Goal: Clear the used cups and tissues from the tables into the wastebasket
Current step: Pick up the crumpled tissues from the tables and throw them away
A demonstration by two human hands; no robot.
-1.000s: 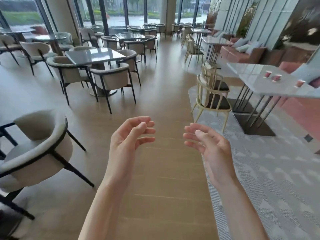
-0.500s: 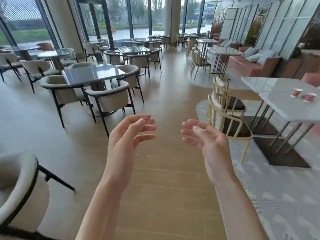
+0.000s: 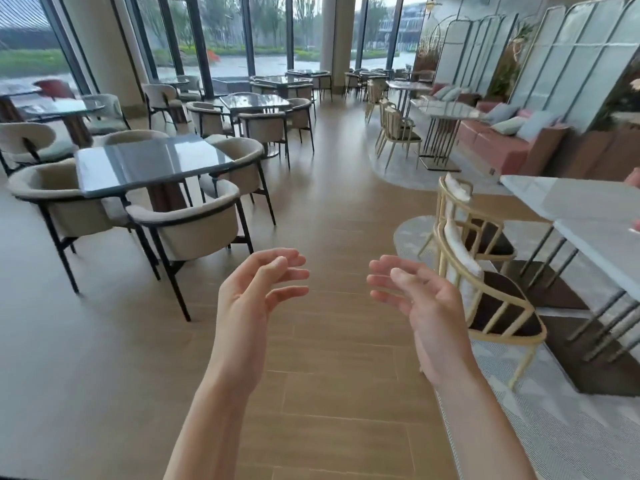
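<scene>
My left hand [image 3: 254,296] and my right hand [image 3: 420,306] are raised in front of me over the wooden floor, palms facing each other, fingers loosely bent, holding nothing. A white marble table [image 3: 568,202] stands at the right. Slivers of pink cups show at its far right edge, one cup [image 3: 634,177] further back and another cup [image 3: 636,224] nearer, both cut off by the frame. No tissue and no wastebasket is in view.
Two gold wire chairs [image 3: 485,271] stand between me and the marble table. A dark glass table [image 3: 145,164] ringed by beige armchairs [image 3: 190,230] stands to the left. More tables and chairs fill the back. A wooden aisle [image 3: 329,202] runs ahead.
I have moved forward along the aisle. The marble table and gold chairs came closer and slid right, so the pink cups are nearly out of frame. Both hands kept their pose.
</scene>
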